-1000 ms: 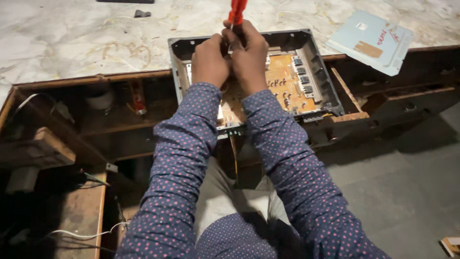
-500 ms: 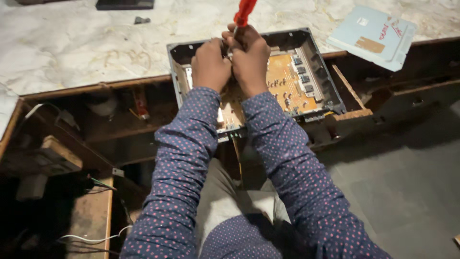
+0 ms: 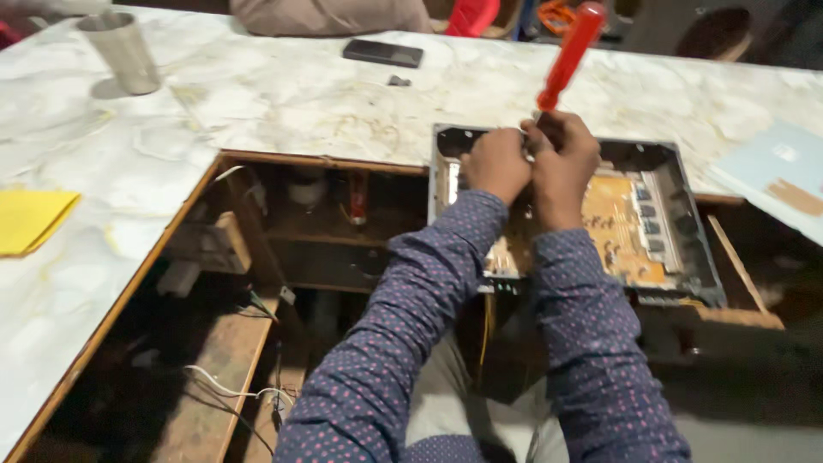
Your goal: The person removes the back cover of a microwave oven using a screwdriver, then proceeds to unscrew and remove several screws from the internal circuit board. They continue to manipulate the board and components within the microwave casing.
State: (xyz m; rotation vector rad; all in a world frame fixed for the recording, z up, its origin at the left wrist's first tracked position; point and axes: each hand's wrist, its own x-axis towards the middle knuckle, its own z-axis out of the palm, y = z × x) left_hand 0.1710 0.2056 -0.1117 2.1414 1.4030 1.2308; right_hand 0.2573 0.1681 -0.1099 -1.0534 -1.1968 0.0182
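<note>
Head camera view, looking down at two hands in dotted navy sleeves, right of centre in the frame. The right hand (image 3: 561, 163) has its grip closed around the lower part of a screwdriver (image 3: 567, 53) with a bright red plastic handle; the handle slants up and to the right out of the fist, toward the top edge of the frame. The left hand (image 3: 497, 163) is curled into a fist just beside the right one, touching it; whether its grip also pinches the tool's shaft cannot be told, since the shaft and tip are hidden behind the fingers. Both hands sit over an open grey metal case (image 3: 686, 214) holding an orange-tan circuit board (image 3: 619, 227) with a row of dark components along its right side. The case rests at the edge of a white marbled tabletop (image 3: 283, 103). In the upper left stands a metal cup (image 3: 123, 51); a dark phone (image 3: 383, 53) lies top centre; a yellow sheet (image 3: 30, 219) lies at the left edge.
</note>
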